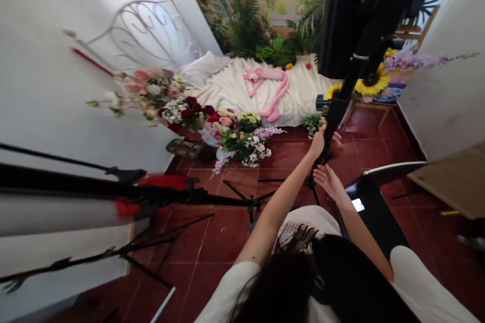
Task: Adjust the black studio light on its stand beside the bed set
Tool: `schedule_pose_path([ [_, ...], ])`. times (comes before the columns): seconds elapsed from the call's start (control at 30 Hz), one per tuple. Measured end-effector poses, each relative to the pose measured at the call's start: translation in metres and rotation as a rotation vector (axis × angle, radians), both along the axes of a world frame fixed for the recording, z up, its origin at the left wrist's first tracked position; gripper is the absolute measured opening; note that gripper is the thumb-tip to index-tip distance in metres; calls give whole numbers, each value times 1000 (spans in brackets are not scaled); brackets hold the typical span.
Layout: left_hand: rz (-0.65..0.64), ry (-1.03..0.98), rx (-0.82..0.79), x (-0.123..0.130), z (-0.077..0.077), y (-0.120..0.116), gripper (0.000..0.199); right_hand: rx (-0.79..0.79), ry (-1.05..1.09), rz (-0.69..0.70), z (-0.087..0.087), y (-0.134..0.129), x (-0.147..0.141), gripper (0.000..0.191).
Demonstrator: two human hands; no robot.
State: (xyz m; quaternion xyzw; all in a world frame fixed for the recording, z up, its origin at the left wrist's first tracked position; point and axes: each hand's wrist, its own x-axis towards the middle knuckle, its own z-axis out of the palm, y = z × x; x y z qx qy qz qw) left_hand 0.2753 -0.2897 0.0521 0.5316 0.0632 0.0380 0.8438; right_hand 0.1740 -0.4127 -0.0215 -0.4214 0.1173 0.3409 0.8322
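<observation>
Floor [223, 234], red tile, runs below and around the fingers. White cloth [220, 86], wrinkled, spread wide beyond the fingers. Black stand [336, 111] right at the fingers, tilted in view, bulky black unit [348, 15] on top, well above them. Second black stand [159, 193] left of the fingers, well apart, pole running sideways across the view. Palm leaves [231, 10] far beyond the fingers, behind the cloth. Flower bunches [246, 136], mixed pink, white, purple, dark red, left of the fingers. Black flat surface [384, 224] right of and nearer the body than the fingers. Pink plush toy [278, 74] lying on the cloth, beyond and left of the fingers. Left hand [318, 145] on the stand's pole, fingers curled around it, far side blurry. Right hand [329, 181] just below, ring on it, fingers slightly bent, tips by the lower pole; cannot tell if pinching. Side knob [322, 103] just above the left fingers. Phone [357, 205], screen lit, on the black surface, right of the fingers.
</observation>
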Motion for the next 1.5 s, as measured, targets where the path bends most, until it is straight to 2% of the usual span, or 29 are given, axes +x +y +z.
schedule_pose_path([
  [0.07, -40, 15, 16, -2, 4, -6, 71, 71, 47, -20, 11, 6, -1, 26],
  [0.17, 0, 5, 23, -7, 7, -8, 74, 158, 79, -53, 24, 18, -1, 28],
  [0.33, 45, -1, 31, -10, 9, -10, 73, 306, 138, -191, 41, 29, 5, 35],
  [0.5, 46, -21, 22, -10, 8, -11, 69, 483, 151, -186, 52, 30, 6, 43],
  [0.6, 13, -6, 2, -10, 7, -9, 67, 639, 135, -194, 55, 32, 6, 49],
  [0.7, -11, -15, -30, -10, 7, -9, 65, 719, 131, -192, 54, 33, 6, 52],
  [0.93, 50, -12, -51, -8, 6, -14, 65, 728, 114, -137, 45, 30, 13, 57],
  [1.0, 46, 0, -46, -6, 6, -14, 67, 664, 101, -167, 45, 30, 16, 56],
  [1.1, 39, 27, -34, -4, 5, -14, 69, 450, 47, -175, 48, 31, 21, 56],
  [1.2, 43, 20, -30, -3, 5, -13, 69, 127, -127, -166, 55, 28, 25, 54],
  [1.27, 47, 6, -37, -3, 5, -13, 68, -154, -368, -203, 64, 18, 26, 52],
  [1.33, 49, -4, -54, -2, 4, -14, 66, -458, -664, -180, 78, 1, 27, 49],
  [1.4, 51, -13, -68, -1, 4, -14, 63, -678, -920, -17, 98, -18, 31, 39],
  [1.47, 62, -14, -66, 0, 3, -15, 62, -700, -1107, 89, 121, -31, 38, 27],
  [1.5, 74, -10, -60, 1, 2, -15, 61, -673, -1167, 43, 133, -34, 43, 27],
])
